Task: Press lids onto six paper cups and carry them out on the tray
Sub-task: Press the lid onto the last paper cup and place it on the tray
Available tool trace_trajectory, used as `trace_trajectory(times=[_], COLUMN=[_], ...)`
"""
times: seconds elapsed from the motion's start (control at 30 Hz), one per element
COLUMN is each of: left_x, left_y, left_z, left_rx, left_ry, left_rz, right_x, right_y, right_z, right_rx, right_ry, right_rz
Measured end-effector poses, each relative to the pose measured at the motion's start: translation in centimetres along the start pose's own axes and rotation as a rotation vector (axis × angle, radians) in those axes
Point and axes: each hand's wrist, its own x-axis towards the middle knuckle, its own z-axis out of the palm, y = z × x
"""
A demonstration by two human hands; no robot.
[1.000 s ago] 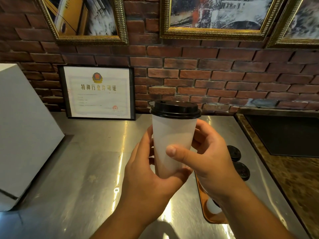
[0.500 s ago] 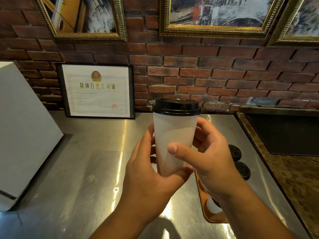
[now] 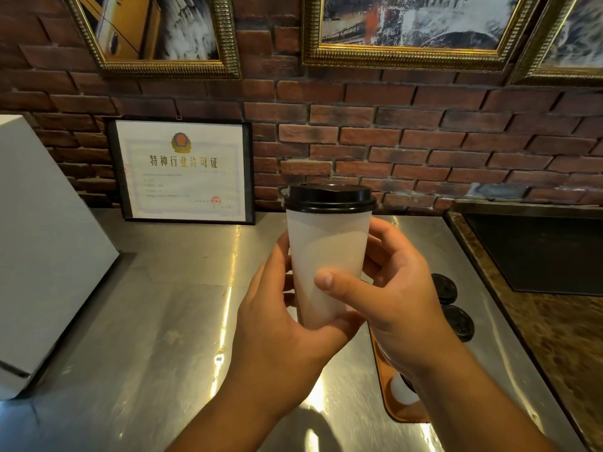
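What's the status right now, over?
Left hand and right hand grip white cup, black lid on. Lidded cups on tray at right. No obstruction seen.

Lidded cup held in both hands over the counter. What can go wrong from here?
1. The left hand and right hand grip the cup by its lower half. A hard squeeze might buckle the wall and lift the lid, whose far rim is hidden, so its seating is unconfirmed.
2. The tray lies mostly under the right forearm, with other cups close by. Setting this one down unseen might knock them.
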Motion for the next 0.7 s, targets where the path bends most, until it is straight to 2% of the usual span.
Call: trace_trajectory(times=[0.27, 0.5, 0.7], left_x=[0.26, 0.23, 0.48], left_y=[-0.13, -0.07, -0.1], left_z=[-0.35, -0.24, -0.4], left_rx=[0.003, 0.027, 0.023], left_ry=[-0.001, 0.005, 0.002], left_rz=[0.0, -0.004, 0.021], right_x=[0.29, 0.28, 0.51], right_y=[-0.14, 0.1, -0.26], right_z=[0.05, 0.21, 0.13], right_rx=[0.01, -0.005, 0.016], right_ry=[-0.048, -0.015, -0.079], right_rz=[0.024, -0.004, 0.021])
